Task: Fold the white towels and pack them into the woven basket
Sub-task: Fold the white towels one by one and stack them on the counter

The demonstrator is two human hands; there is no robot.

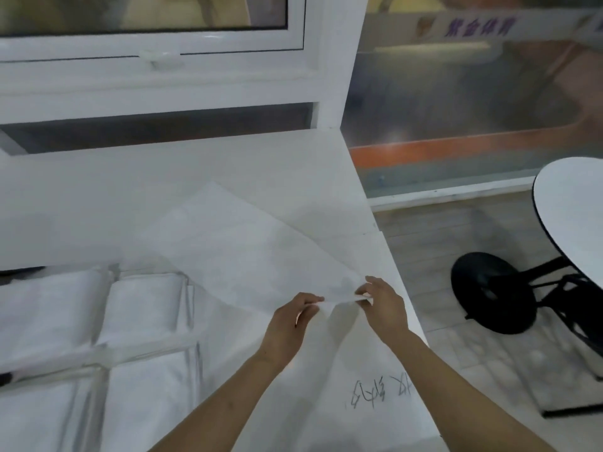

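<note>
Hands meet at the near edge of a thin white towel [248,243] that is spread across a white table [98,197]. The left hand [290,324] has its fingers curled in and pinches the towel's near corner, and the right hand [383,306] pinches the same edge just beside it, thumb and fingers closed on the cloth, so that the corner is lifted a little off the surface while the rest of the sheet lies flat and reaches away toward the far left. To the left of the forearms stands a clear divided container [187,321] whose compartments hold folded white towels [140,308]; its walls look transparent, and the picture is too blurred to tell more about its make. Dark handwritten marks [375,391] show on the table surface near the right forearm. Behind the table runs a white window frame [156,57]. On the right, off the table's edge, a round white tabletop [574,203] stands on a black pedestal base [492,291] over a pale floor.
</note>
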